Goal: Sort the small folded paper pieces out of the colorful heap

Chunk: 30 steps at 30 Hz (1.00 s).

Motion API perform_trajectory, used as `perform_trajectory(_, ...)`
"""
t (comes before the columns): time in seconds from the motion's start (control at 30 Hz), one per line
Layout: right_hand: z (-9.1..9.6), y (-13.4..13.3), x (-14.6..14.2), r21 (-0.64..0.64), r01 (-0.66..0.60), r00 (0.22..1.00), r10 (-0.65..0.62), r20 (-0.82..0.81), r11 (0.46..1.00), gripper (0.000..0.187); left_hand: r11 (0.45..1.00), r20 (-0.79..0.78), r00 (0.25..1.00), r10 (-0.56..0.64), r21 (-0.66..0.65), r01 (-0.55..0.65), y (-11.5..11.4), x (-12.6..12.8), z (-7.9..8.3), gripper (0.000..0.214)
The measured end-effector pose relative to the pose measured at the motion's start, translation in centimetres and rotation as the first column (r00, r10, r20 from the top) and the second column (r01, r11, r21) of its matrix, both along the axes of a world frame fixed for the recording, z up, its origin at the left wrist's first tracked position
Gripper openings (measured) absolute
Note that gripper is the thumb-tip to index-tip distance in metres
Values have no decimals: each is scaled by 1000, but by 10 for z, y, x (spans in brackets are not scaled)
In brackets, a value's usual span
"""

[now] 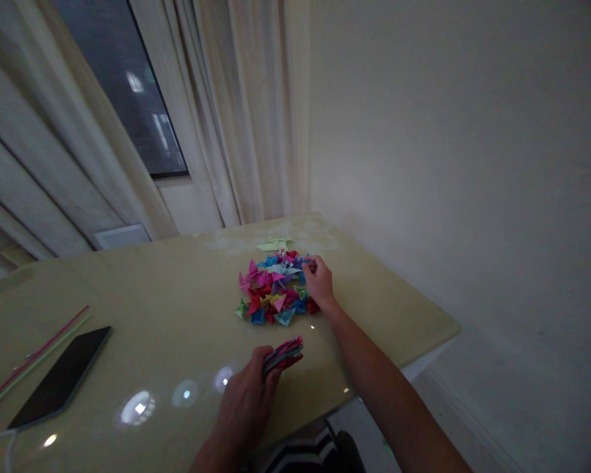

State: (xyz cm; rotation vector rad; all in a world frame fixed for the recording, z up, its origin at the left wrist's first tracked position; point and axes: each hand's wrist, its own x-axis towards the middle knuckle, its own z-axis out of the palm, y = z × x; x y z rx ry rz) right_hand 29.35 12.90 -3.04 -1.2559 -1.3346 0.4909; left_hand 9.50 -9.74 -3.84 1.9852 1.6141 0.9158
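A pile of colourful origami pieces (263,292), pink, red, blue, yellow and green, lies on the glossy table; they look like folded paper cranes. My left hand (249,394) is closed round a stack of flat folded paper pieces (284,355) held just above the table, nearer to me than the pile. At the pile's right edge is my right hand (320,279), its thumb and fingers pinched together at a blue-purple origami piece (305,261). Whether that piece is lifted clear of the pile, I cannot tell.
Pale green folded papers (274,244) lie behind the pile. To the left are a dark tablet or phone (62,378), a white cable (10,440), and pink and green thin sticks (44,355). The table (167,289) meets a wall at right; curtains (256,112) hang behind.
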Motion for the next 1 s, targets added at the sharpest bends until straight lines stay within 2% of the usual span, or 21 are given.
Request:
perform_trajectory(0.17, 0, -1, -1, 8, -8, 1000, 8, 8, 1000, 21, 989, 30, 994, -103, 105, 99, -2, -7, 2, 46)
perform_trajectory(0.33, 0, -2, -1, 14, -13, 1000, 13, 15, 1000, 21, 986, 27, 999, -23, 165, 18, -3, -5, 9, 48)
perform_trajectory(0.47, 0, -2, -1, 11, -16, 1000, 16, 15, 1000, 22, 986, 54, 998, -22, 167, 13, -3, -4, 11, 54)
perform_trajectory(0.6, 0, -3, -1, 13, -21, 1000, 21, 12, 1000, 21, 986, 21, 1000, 22, 162, -25, -3, -6, 10, 50)
perform_trajectory(0.87, 2, -4, -2, 16, -20, 1000, 20, 12, 1000, 20, 984, -24, 999, 40, 174, -36, -2, -5, 11, 47)
perform_trajectory(1.0, 2, -5, -2, 19, -18, 1000, 18, 13, 1000, 20, 976, -28, 999, 32, 217, -25, -5, -5, 12, 52)
